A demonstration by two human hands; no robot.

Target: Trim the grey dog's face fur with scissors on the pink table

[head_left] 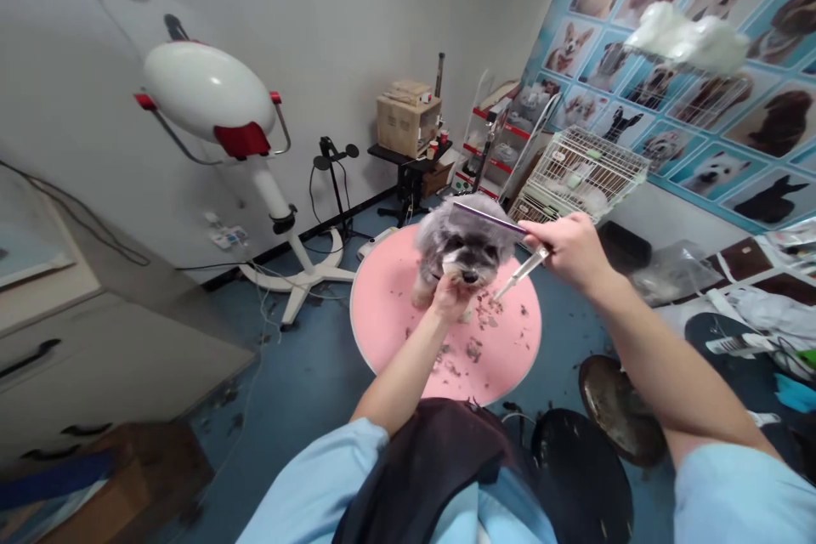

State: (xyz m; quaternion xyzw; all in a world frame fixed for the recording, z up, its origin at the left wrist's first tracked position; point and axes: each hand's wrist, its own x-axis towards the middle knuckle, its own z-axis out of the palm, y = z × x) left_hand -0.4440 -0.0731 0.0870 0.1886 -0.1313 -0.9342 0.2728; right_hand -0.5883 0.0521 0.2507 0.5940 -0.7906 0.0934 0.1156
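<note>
The dog (467,243) is on the pink counter (377,299), chin cupped in my left fingers (454,282); my right fingers (536,233) grip a comb (490,218) and scissors (521,274). I'm likely combing its head; the next stroke calls for stillness.

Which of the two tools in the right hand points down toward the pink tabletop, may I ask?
The silvery tool; the thin purple tool instead crosses the dog's head in this view.

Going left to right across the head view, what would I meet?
Upper black drawer handle → white-and-red stand dryer → gray dog → right hand → white bundle.
</note>
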